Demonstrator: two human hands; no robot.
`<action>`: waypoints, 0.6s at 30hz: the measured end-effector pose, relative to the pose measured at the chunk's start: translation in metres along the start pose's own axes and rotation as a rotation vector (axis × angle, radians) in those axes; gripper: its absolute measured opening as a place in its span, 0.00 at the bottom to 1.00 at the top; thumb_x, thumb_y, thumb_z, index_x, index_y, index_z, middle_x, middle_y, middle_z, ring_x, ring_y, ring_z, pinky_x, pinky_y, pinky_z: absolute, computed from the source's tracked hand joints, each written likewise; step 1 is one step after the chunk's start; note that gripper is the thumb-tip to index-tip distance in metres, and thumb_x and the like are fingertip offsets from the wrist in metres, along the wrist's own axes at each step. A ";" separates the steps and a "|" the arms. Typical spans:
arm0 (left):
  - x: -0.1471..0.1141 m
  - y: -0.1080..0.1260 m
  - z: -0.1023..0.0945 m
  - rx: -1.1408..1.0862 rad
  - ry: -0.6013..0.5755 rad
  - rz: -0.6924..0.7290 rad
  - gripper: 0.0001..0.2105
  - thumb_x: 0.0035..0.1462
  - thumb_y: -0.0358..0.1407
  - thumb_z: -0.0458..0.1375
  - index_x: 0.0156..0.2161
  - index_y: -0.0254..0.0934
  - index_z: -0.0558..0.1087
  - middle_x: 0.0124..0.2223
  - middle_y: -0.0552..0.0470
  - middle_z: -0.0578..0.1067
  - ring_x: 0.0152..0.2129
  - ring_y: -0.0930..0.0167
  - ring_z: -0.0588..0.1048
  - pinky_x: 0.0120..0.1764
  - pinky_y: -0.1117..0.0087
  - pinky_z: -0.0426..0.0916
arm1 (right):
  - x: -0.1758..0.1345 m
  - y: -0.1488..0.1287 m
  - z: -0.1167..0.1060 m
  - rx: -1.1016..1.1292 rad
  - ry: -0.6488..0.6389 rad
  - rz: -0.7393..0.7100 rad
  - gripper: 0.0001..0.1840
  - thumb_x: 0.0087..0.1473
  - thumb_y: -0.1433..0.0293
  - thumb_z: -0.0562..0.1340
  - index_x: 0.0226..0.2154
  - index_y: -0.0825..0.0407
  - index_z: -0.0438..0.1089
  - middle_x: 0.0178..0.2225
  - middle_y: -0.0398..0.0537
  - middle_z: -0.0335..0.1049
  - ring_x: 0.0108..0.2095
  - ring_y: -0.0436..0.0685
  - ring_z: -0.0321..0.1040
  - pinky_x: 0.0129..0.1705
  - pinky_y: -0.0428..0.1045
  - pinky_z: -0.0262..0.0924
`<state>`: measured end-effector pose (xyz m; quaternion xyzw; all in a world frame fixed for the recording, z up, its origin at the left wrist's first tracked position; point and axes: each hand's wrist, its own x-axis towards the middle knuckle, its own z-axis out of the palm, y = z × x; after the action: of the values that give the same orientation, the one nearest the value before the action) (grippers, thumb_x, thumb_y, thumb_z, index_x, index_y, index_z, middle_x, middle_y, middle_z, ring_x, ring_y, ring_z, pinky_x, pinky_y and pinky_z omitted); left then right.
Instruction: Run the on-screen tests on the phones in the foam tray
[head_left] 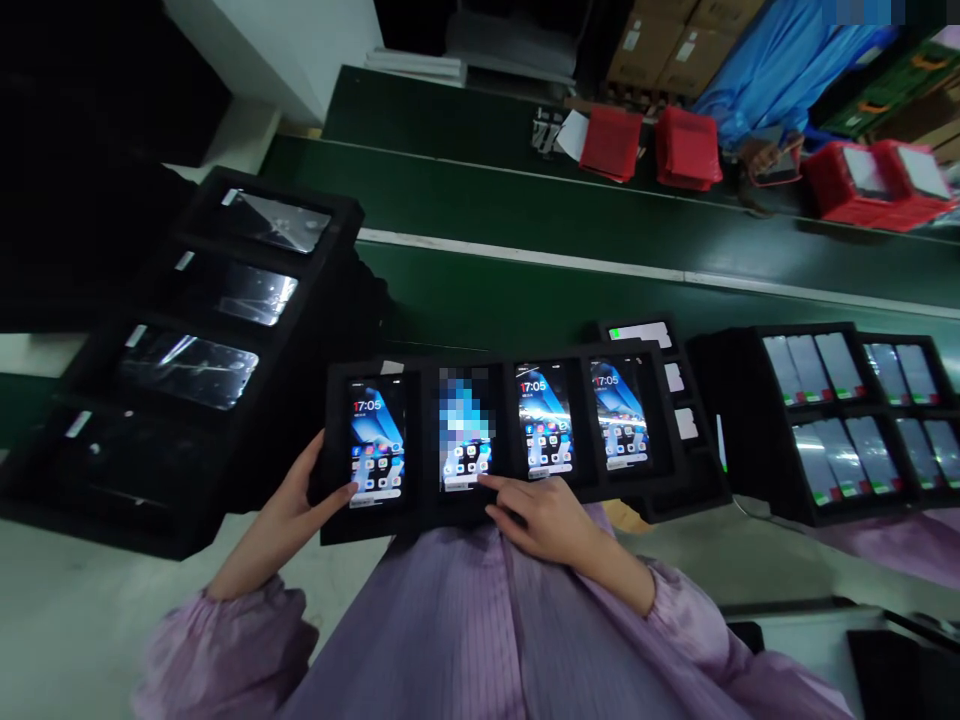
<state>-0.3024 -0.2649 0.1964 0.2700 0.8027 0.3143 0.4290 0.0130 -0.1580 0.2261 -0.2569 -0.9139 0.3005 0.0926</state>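
Observation:
A long black foam tray [416,520] lies in front of me, with several lit smartphones set in a row of slots. My left hand [304,500] grips the tray's left end, its thumb over the lower edge of the leftmost phone [379,435]. The index finger of my right hand [544,515] is stretched out and touches the bottom of the second phone's screen [465,450]. Nothing is held in that hand, and its other fingers are bent. Further right in the tray are the third phone [544,415] and the rightmost phone [617,410], both reading 17:05.
At left stands a stack of black trays [277,390] holding dark, film-covered phones. To the right is another black tray [705,480], then stacked trays of phones [844,415]. Across the green bench [525,200] lie red bundles [611,145], near a person in blue [780,75].

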 end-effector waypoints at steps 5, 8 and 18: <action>0.000 -0.001 -0.003 0.009 -0.030 -0.034 0.50 0.43 0.59 0.64 0.69 0.42 0.58 0.72 0.41 0.62 0.68 0.51 0.60 0.67 0.50 0.58 | 0.010 -0.008 0.008 -0.025 -0.065 -0.047 0.16 0.72 0.64 0.53 0.42 0.50 0.75 0.54 0.49 0.79 0.36 0.52 0.80 0.29 0.46 0.66; -0.001 -0.003 -0.006 0.047 -0.049 -0.007 0.49 0.46 0.61 0.62 0.70 0.40 0.57 0.72 0.39 0.60 0.69 0.52 0.59 0.67 0.52 0.59 | 0.020 -0.014 0.013 -0.063 -0.095 -0.088 0.18 0.73 0.62 0.51 0.44 0.51 0.74 0.56 0.51 0.77 0.38 0.53 0.81 0.30 0.46 0.66; -0.001 -0.014 -0.018 0.128 -0.080 0.102 0.41 0.51 0.55 0.62 0.69 0.45 0.61 0.69 0.43 0.66 0.67 0.53 0.63 0.64 0.51 0.64 | 0.030 -0.017 0.013 -0.058 -0.089 -0.091 0.18 0.73 0.63 0.52 0.46 0.52 0.75 0.54 0.52 0.79 0.35 0.53 0.81 0.29 0.47 0.68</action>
<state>-0.3190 -0.2796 0.1947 0.3496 0.7885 0.2728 0.4262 -0.0240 -0.1599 0.2266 -0.2041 -0.9362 0.2803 0.0581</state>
